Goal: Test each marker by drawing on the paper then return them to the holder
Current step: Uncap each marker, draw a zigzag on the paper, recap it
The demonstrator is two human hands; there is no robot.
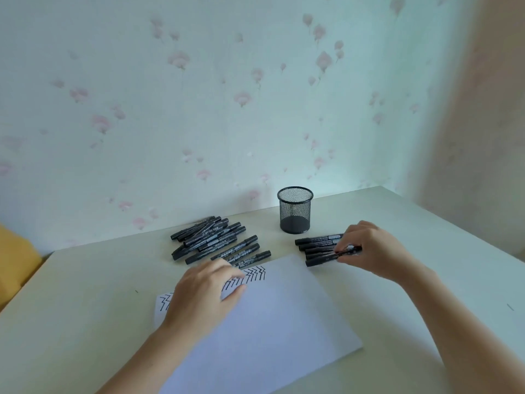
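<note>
A white sheet of paper (272, 317) lies on the table with black zigzag lines (255, 274) along its far edge. My left hand (204, 294) presses flat on the paper's upper left part, covering some of the lines. To the right of the paper lies a small row of black markers (315, 248). My right hand (372, 251) pinches one black marker (348, 249) at that row. A larger pile of black markers (216, 240) lies behind the paper at the left. A black mesh holder (295, 210) stands upright near the wall, and nothing shows inside it.
The pale table (85, 294) ends against a flowered wall at the back. Its right edge runs diagonally past my right arm. A yellow object (14, 260) sits off the table's left edge.
</note>
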